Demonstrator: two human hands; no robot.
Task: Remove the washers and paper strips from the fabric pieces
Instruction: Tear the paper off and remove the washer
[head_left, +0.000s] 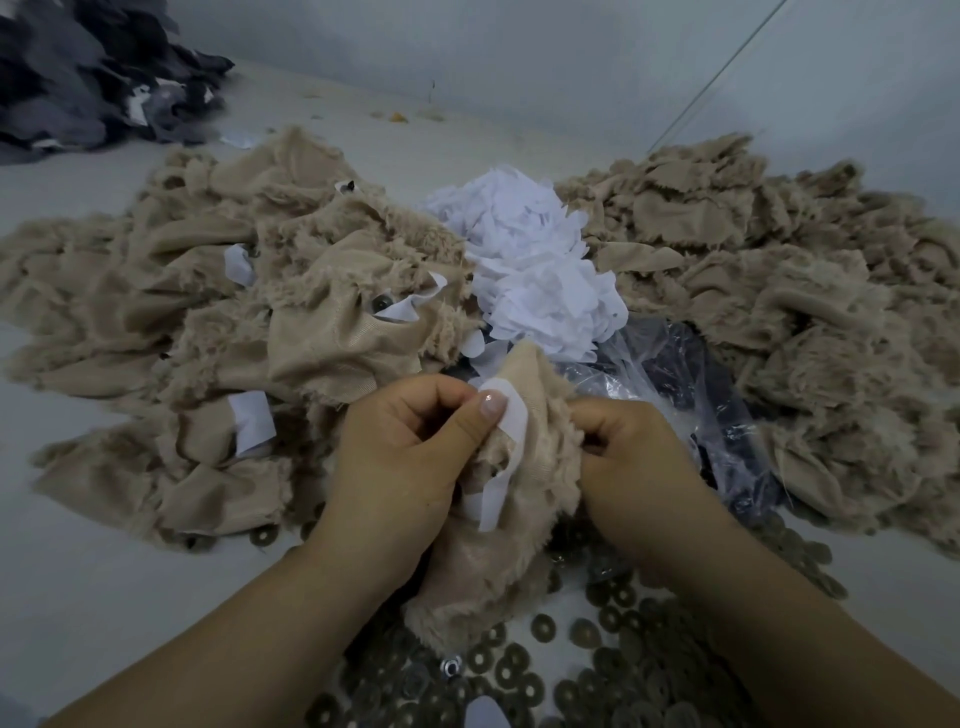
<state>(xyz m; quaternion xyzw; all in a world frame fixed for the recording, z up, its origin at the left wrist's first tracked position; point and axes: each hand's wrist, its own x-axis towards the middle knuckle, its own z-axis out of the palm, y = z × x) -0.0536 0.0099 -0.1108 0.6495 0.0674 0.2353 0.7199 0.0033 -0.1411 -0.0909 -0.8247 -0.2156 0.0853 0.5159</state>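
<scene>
Both my hands hold one beige furry fabric piece (524, 519) upright in the lower middle of the view. A white paper strip (506, 441) lies down its smooth side. My left hand (405, 457) pinches the top of that strip between thumb and forefinger. My right hand (628, 457) grips the furry right edge of the piece with curled fingers. Several dark flat washers (613, 670) lie loose on the table below my hands. Whether a washer sits on the held piece is hidden.
A heap of beige fabric pieces with paper strips (249, 322) lies to the left, another beige heap (779, 291) to the right. White paper strips (535, 260) are piled between them above a clear plastic bag (675, 374). Dark grey fabric (88, 73) fills the far left corner.
</scene>
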